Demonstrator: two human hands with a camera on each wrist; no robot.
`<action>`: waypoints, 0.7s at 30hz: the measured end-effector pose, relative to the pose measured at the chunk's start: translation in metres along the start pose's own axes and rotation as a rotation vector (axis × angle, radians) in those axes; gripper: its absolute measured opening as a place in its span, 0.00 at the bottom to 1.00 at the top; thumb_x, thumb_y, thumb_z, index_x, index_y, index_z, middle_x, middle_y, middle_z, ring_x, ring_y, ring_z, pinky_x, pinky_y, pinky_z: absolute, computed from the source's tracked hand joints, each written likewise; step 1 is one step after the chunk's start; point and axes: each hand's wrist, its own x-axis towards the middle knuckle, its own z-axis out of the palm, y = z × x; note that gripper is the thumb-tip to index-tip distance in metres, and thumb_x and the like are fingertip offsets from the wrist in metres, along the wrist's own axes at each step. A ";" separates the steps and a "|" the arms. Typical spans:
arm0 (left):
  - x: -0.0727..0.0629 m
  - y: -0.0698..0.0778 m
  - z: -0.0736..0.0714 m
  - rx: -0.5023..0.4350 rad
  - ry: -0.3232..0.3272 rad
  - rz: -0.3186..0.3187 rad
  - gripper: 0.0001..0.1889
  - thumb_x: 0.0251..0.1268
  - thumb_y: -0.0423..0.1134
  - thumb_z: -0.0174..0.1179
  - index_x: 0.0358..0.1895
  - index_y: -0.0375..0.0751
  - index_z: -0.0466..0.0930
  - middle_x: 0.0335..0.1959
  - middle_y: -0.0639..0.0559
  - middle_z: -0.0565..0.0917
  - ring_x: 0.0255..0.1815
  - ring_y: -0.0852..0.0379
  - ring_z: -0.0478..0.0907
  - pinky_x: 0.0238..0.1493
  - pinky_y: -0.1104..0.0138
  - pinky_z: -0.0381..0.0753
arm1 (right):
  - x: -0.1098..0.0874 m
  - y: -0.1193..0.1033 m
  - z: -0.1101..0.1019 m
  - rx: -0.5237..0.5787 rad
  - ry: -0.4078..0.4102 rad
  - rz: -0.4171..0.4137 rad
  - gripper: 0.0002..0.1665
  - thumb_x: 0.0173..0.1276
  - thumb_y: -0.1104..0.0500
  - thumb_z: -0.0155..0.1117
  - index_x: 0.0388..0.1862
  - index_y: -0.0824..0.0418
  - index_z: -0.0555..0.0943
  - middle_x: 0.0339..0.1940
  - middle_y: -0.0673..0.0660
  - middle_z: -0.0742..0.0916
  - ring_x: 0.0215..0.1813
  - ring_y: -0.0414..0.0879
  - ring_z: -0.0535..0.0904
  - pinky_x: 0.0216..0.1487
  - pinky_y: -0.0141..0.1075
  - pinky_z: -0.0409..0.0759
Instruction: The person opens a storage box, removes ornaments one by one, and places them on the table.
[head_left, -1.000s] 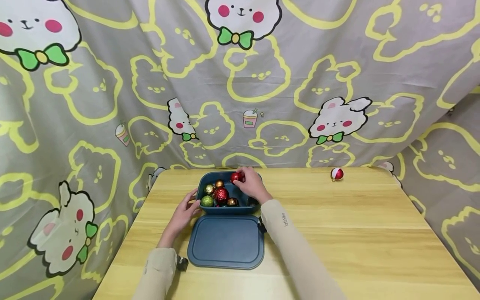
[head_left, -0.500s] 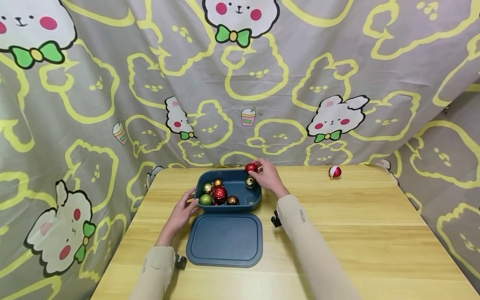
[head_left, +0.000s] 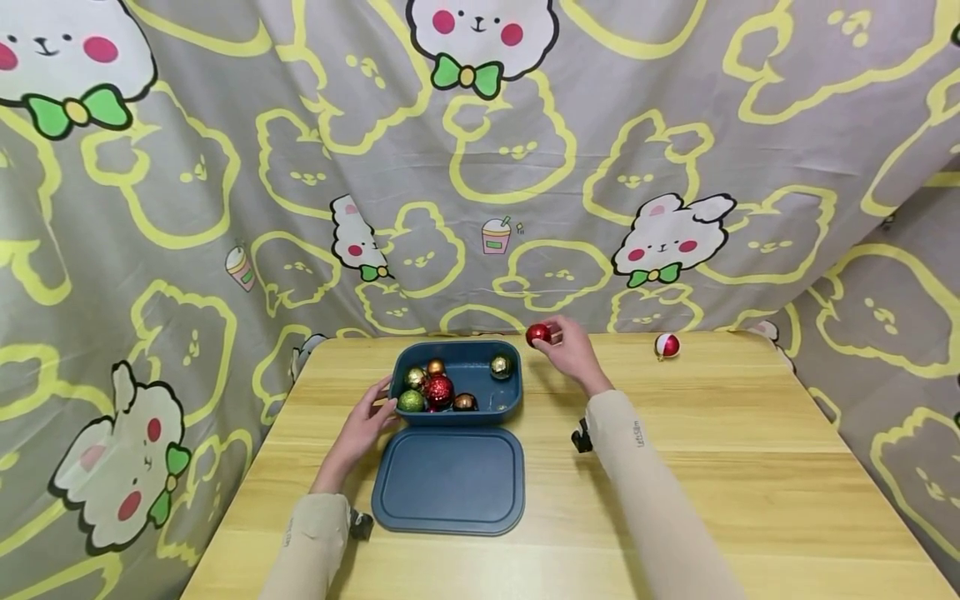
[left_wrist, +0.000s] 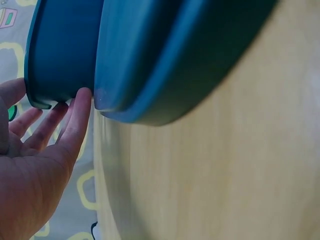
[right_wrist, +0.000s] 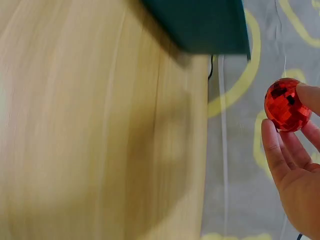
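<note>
My right hand (head_left: 573, 350) pinches a shiny red faceted Christmas ball (head_left: 537, 335), held beyond the right end of a dark blue box (head_left: 455, 419). In the right wrist view, thumb and fingertips hold that red ball (right_wrist: 286, 105) above the table's far edge. My left hand (head_left: 365, 425) touches the box's left end with extended fingers, seen closer in the left wrist view. Inside the box lie a larger red ball (head_left: 439, 390), a green ball (head_left: 411, 401), a brown ball (head_left: 465, 402) and several gold or orange ones. One gold ball (head_left: 501, 367) sits alone at the right end.
A blue lid (head_left: 448, 481) lies flat on the wooden table (head_left: 712, 483), directly in front of the box. A red and white ball (head_left: 667, 346) rests near the far right edge. Patterned grey cloth (head_left: 547, 175) hangs behind the table.
My right hand has lifted the red ball out of the box and carried it rightward past the rim. The gold ball at the right end has come into sight. My left hand stays put.
</note>
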 end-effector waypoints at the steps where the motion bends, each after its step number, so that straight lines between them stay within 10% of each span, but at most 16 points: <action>1: 0.000 0.000 0.000 0.000 0.003 0.001 0.30 0.84 0.44 0.51 0.83 0.48 0.56 0.76 0.32 0.64 0.70 0.34 0.71 0.66 0.48 0.81 | -0.001 0.004 -0.003 -0.006 0.005 0.002 0.24 0.72 0.60 0.70 0.63 0.67 0.78 0.53 0.68 0.83 0.52 0.60 0.82 0.57 0.52 0.83; 21: -0.002 0.001 0.000 0.042 0.002 0.027 0.32 0.84 0.46 0.50 0.83 0.44 0.54 0.75 0.30 0.64 0.68 0.34 0.73 0.65 0.50 0.82 | -0.024 0.073 -0.064 -0.092 0.140 0.132 0.28 0.74 0.58 0.67 0.66 0.71 0.76 0.56 0.73 0.82 0.53 0.64 0.81 0.58 0.53 0.81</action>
